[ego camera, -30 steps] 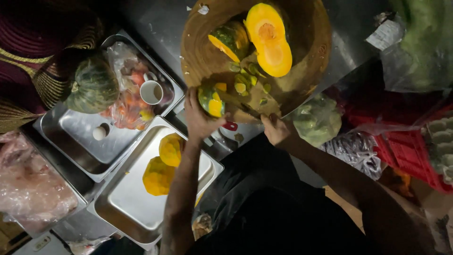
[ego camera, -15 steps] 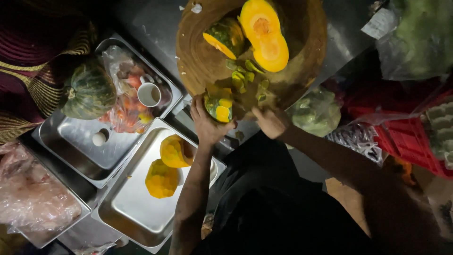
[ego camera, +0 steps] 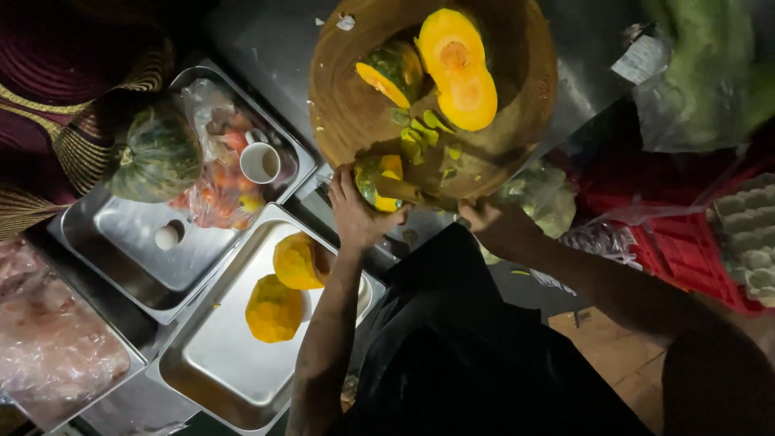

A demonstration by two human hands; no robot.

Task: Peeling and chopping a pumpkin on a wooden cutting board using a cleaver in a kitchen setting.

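Now the view sits a little closer over the round wooden board than it did a second ago, and the left hand has slid with its squash wedge along the board's near edge; the work reads as trimming in progress, the wedge not yet stripped of its green skin. That hand's grip is clamped on the wedge, fingers wrapped over its lower side. The right hand rests at the board's near rim just beside it, fingers curled together; whether it holds a blade I cannot tell, the light being too dim.

Nearest the person, a steel tray carries two peeled squash chunks, touching each other. Beyond it a second steel tray holds one small white ball, one whole green squash, one white cup and one clear bag of mixed produce. A third tray to the left holds something wrapped in plastic.

On the board lie a scatter of green peel strips, then one unpeeled wedge and, farthest, one large squash half, cut face up. To the right stand a red crate and one egg tray.
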